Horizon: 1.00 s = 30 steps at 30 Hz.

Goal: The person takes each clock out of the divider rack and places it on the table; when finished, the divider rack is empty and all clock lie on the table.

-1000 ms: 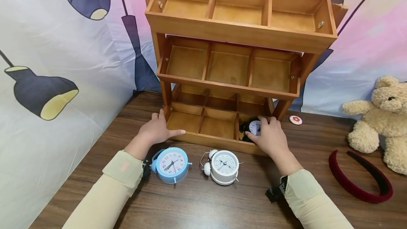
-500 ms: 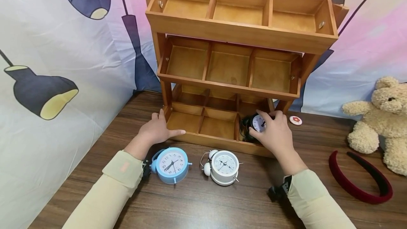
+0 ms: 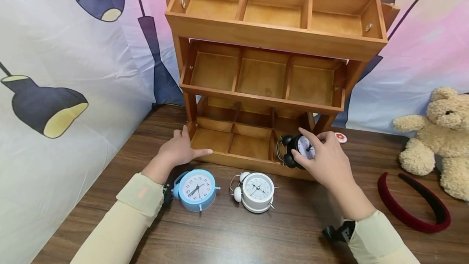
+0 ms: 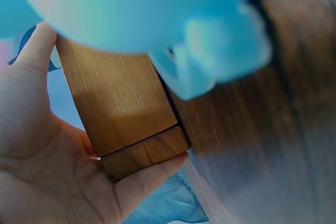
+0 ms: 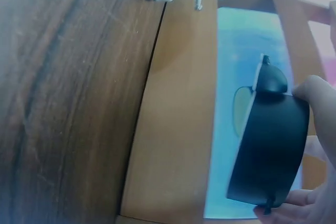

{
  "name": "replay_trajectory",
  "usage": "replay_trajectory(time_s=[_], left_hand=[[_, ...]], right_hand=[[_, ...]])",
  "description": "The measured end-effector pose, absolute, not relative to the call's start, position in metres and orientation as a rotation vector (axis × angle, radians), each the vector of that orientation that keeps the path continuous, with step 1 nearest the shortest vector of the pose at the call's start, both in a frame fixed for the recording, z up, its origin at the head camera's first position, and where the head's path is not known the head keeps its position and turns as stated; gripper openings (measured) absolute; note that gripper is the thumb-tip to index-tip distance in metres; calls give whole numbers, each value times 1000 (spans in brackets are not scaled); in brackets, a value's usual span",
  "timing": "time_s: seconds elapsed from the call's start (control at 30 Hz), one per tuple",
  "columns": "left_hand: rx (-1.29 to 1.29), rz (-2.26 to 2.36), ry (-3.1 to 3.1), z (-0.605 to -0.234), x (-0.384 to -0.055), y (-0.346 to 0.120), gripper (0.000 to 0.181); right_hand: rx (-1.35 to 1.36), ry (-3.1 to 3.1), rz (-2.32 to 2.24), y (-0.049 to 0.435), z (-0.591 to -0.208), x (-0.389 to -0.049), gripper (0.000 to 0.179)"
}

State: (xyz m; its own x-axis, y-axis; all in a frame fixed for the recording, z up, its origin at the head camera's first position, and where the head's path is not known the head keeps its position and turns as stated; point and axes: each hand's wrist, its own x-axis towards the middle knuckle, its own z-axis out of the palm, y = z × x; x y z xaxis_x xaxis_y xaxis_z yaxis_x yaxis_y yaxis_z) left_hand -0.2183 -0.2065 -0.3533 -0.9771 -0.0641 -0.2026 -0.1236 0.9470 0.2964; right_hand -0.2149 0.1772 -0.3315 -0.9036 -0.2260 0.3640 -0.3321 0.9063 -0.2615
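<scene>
My left hand (image 3: 176, 148) holds the lower left corner of a three-tier wooden shelf (image 3: 256, 97), with the thumb along its front. The left wrist view shows the palm against the shelf's end (image 4: 118, 98). A black twin-bell alarm clock (image 3: 290, 150) is gripped by its round body in my right hand (image 3: 331, 160), above the bottom tier's right compartment. In the right wrist view the clock's black side (image 5: 270, 150) shows between fingers and thumb. A blue alarm clock (image 3: 198, 188) and a white twin-bell alarm clock (image 3: 258, 191) lie face up before the shelf.
To the right, a dark red headband (image 3: 414, 215) lies on the wooden table (image 3: 234, 239). A teddy bear (image 3: 439, 141) sits behind it. Near the shelf's right foot is a round flower badge (image 3: 341, 137). A printed cloth (image 3: 121, 64) hangs behind.
My right hand has raised the black alarm clock out of the bottom right compartment and shifted it slightly right. The left hand stays at the shelf corner.
</scene>
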Motion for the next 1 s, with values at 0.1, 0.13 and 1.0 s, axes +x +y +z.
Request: replay_trajectory(time_s=[0.1,0.13,1.0], left_hand=[[-145,457,2909,-353,-219,-207,129],[-145,457,2908,-353,-219,-207,129],[-135,440,2912,-354,-219,-206,128]], right_hand=[[446,-2755,421,180,-328,-204,63],[448,-2765,414,181,-326,-200,64],[481,-3226,270,228,-324,-163,83]])
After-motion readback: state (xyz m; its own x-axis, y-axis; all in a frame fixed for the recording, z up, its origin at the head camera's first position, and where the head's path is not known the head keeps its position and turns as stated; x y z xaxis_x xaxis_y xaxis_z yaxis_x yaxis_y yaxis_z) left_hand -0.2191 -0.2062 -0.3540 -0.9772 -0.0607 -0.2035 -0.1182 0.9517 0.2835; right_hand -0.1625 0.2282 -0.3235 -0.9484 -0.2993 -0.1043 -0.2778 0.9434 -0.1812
